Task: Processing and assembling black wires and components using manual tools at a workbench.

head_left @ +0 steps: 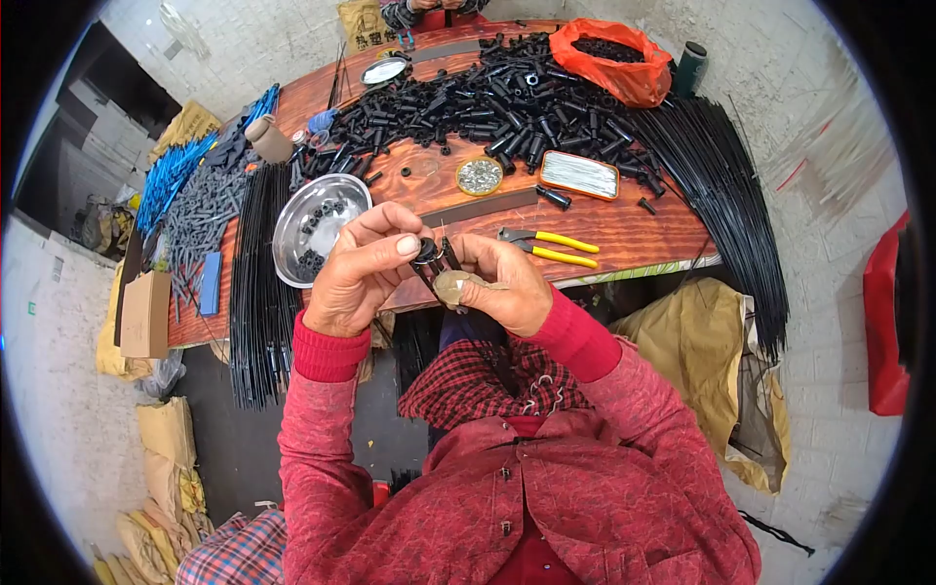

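Working with light, steady pressure should help: the left hand [366, 271] pinches a black plastic fitting [426, 253]; the right hand [512, 288], grip narrow, holds a slender black part [449, 255] beside it, near the wood-grained surface [634, 229].

Rough, whitish walls [244, 44] stand beyond the far edge of the reddish-brown, wood-grained counter [643, 226] and off its right edge, under pale, even light. Out past the left edge I see a dark opening [122, 83]. Below the near left corner, the floor [234, 439] shows dark grey, with tan sacks [166, 434] piled along the foot of the wall.
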Tool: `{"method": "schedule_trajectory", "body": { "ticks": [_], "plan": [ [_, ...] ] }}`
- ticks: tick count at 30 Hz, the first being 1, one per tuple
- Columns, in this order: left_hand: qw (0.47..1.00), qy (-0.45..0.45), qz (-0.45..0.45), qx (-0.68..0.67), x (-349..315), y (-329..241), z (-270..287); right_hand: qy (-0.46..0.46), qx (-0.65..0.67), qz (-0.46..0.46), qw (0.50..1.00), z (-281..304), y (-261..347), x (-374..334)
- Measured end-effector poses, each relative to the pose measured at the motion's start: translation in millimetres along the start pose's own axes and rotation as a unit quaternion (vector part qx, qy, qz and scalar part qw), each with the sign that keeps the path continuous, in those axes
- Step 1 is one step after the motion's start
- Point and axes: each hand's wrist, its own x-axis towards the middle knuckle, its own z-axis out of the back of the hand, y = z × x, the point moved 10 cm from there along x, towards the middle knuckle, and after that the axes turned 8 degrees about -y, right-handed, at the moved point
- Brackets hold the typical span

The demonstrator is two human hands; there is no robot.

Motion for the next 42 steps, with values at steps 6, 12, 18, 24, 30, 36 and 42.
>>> {"method": "schedule_trajectory", "body": {
  "ticks": [6,12,18,24,30,36,42],
  "plan": [
    [1.000,0.023,0.000,-0.018,-0.7,0.6,-7.3,0.018,0.032,-0.035,0.999,0.7,-3.6,-0.2],
    [0.999,-0.012,-0.008,-0.048,-1.1,5.4,-6.0,0.012,0.061,-0.024,0.998,4.3,-2.3,4.2],
    [0.999,-0.006,-0.008,-0.041,-1.8,7.3,-8.6,0.034,0.086,-0.032,0.995,5.5,-4.1,5.9],
    [0.995,-0.009,-0.031,-0.097,-1.6,16.2,-6.2,0.012,0.109,-0.056,0.992,12.8,-8.2,6.4],
    [0.991,0.033,-0.037,-0.126,-3.6,24.0,-5.0,0.013,0.104,-0.043,0.994,15.4,-4.6,1.9],
    [0.990,-0.015,-0.095,-0.106,-6.1,20.6,-6.4,-0.034,0.090,-0.042,0.994,24.4,-5.1,-0.4],
    [0.984,-0.039,-0.169,-0.039,-13.5,6.3,-18.8,-0.030,0.118,-0.057,0.991,24.1,-4.4,-0.8]
  ]
}}
